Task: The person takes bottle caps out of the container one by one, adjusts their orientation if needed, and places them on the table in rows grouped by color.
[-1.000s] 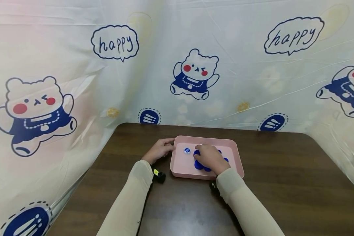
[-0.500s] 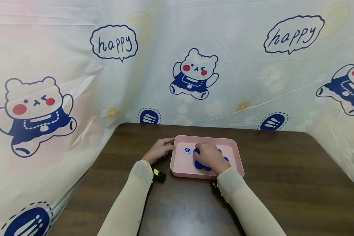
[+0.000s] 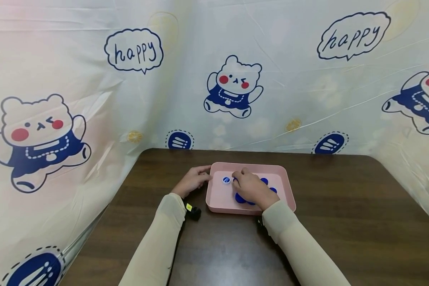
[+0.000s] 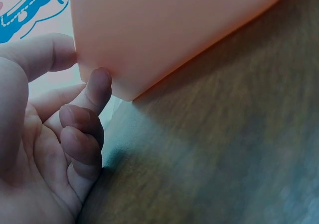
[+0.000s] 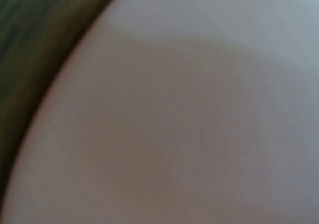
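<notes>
A pink tray point(image 3: 221, 204) lies on the table, with several blue round pieces that look like bottle caps point(image 3: 240, 198) inside. My right hand point(image 3: 252, 188) reaches over them, its fingertips pinching one blue bottle cap point(image 3: 234, 180), mostly covered by the fingers. Just left of those fingertips sits a white-rimmed cap with a blue print point(image 3: 226, 180). At the tray's left wall, my left hand point(image 3: 192, 181) touches the outside; the left wrist view shows its thumb and fingertips point(image 4: 99, 79) against the wall. The right wrist view is blurred, showing only the tray up close.
The brown wooden table point(image 3: 343, 222) extends around the tray. Behind it hangs a pale curtain point(image 3: 279, 87) printed with bears and the word "happy". A black wrist device with a yellow tag point(image 3: 193, 212) sits under the left wrist.
My right hand has shifted slightly left and away, the blue cap at its fingertips moving along and more blue caps showing behind it. The left hand stays at the tray wall.
</notes>
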`<action>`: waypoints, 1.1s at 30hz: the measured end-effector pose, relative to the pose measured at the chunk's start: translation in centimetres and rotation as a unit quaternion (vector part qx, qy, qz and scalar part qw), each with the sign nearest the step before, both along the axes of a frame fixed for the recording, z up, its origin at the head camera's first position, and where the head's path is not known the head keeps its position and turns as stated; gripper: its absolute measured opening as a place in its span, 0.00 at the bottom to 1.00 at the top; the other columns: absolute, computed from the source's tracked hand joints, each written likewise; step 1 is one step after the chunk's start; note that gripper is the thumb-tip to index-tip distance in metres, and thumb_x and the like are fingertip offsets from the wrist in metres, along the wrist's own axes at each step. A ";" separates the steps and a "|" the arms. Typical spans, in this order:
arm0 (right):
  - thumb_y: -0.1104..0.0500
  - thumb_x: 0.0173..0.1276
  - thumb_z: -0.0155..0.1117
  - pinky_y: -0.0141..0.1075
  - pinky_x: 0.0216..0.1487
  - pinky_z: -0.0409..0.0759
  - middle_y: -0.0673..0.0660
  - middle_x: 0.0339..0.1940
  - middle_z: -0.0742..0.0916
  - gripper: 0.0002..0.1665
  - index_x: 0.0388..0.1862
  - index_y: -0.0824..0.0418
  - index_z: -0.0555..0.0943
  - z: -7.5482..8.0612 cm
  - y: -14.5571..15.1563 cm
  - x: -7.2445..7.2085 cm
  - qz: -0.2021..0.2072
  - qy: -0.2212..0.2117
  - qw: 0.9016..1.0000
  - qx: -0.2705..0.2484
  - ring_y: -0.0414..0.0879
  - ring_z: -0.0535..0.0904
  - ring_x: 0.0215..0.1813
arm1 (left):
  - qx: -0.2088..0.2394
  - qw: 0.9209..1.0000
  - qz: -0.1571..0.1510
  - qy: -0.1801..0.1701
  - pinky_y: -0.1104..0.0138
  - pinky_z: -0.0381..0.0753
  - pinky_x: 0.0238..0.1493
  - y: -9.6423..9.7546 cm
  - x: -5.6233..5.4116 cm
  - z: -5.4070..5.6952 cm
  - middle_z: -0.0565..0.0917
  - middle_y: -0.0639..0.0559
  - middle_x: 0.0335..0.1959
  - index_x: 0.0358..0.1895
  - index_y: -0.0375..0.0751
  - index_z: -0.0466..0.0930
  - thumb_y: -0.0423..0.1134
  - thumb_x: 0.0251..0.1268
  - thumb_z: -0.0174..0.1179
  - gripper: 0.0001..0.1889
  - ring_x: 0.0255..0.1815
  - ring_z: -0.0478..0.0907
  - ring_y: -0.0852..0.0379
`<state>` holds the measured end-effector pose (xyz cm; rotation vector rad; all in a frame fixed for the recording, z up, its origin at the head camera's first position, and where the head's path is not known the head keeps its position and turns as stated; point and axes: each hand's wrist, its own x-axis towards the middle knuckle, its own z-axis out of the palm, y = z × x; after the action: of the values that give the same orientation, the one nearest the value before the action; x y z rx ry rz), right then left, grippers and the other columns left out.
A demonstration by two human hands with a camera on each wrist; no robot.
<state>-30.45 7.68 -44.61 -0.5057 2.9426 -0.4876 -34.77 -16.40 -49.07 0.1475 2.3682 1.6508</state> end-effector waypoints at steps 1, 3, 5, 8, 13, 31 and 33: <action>0.47 0.77 0.46 0.49 0.59 0.74 0.59 0.56 0.75 0.27 0.70 0.54 0.71 0.0 0.0 0.0 0.003 0.000 1.000 0.000 0.51 0.76 0.48 | 0.000 1.000 0.001 -0.001 0.65 0.73 0.28 0.0 0.0 0.0 0.73 0.46 0.25 0.68 0.54 0.73 0.44 0.65 0.63 0.26 0.25 0.71 0.51; 0.47 0.77 0.46 0.49 0.58 0.74 0.59 0.56 0.74 0.27 0.70 0.54 0.70 0.0 0.1 0.0 0.006 -0.001 1.000 0.003 0.50 0.76 0.48 | 0.000 1.000 0.001 -0.001 0.65 0.73 0.29 0.0 0.0 0.0 0.73 0.46 0.26 0.68 0.54 0.73 0.44 0.65 0.62 0.26 0.25 0.71 0.51; 0.46 0.77 0.46 0.49 0.58 0.74 0.59 0.56 0.74 0.27 0.71 0.53 0.70 0.0 0.1 0.0 0.006 -0.003 1.000 0.004 0.51 0.76 0.48 | 0.000 1.000 0.002 0.001 0.65 0.73 0.28 0.0 0.0 0.0 0.73 0.46 0.25 0.68 0.54 0.73 0.44 0.65 0.63 0.26 0.25 0.71 0.51; 0.46 0.76 0.48 0.51 0.58 0.74 0.59 0.59 0.73 0.28 0.71 0.52 0.70 0.0 0.1 0.0 0.003 -0.006 1.000 0.003 0.52 0.76 0.50 | 0.000 1.000 0.002 0.003 0.65 0.73 0.28 0.0 0.0 -0.1 0.73 0.46 0.25 0.67 0.54 0.73 0.43 0.66 0.62 0.26 0.25 0.70 0.51; 0.46 0.73 0.56 0.53 0.56 0.75 0.59 0.63 0.71 0.29 0.71 0.49 0.70 0.1 0.1 0.0 0.007 -0.005 1.000 0.003 0.52 0.77 0.51 | -0.002 1.000 0.004 0.002 0.65 0.73 0.28 0.0 0.1 0.0 0.73 0.47 0.24 0.68 0.53 0.73 0.43 0.66 0.62 0.26 0.25 0.70 0.51; 0.48 0.64 0.69 0.47 0.56 0.76 0.55 0.54 0.76 0.31 0.66 0.51 0.77 0.7 0.5 0.9 0.029 0.048 0.998 0.004 0.47 0.74 0.48 | -0.003 1.000 0.002 0.015 0.65 0.72 0.26 0.1 0.0 0.0 0.72 0.48 0.23 0.68 0.51 0.73 0.42 0.64 0.63 0.27 0.23 0.69 0.53; 0.49 0.64 0.70 0.46 0.55 0.77 0.55 0.53 0.77 0.30 0.64 0.51 0.78 0.9 0.6 1.2 0.037 0.056 0.998 -0.003 0.47 0.74 0.48 | -0.001 1.000 0.000 0.013 0.65 0.72 0.26 0.1 -0.1 0.0 0.72 0.49 0.22 0.68 0.51 0.73 0.42 0.64 0.63 0.27 0.23 0.69 0.53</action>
<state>-29.24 8.30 -43.72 -0.6625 3.0161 -0.4758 -34.84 -16.28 -49.09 0.1698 2.3899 1.6558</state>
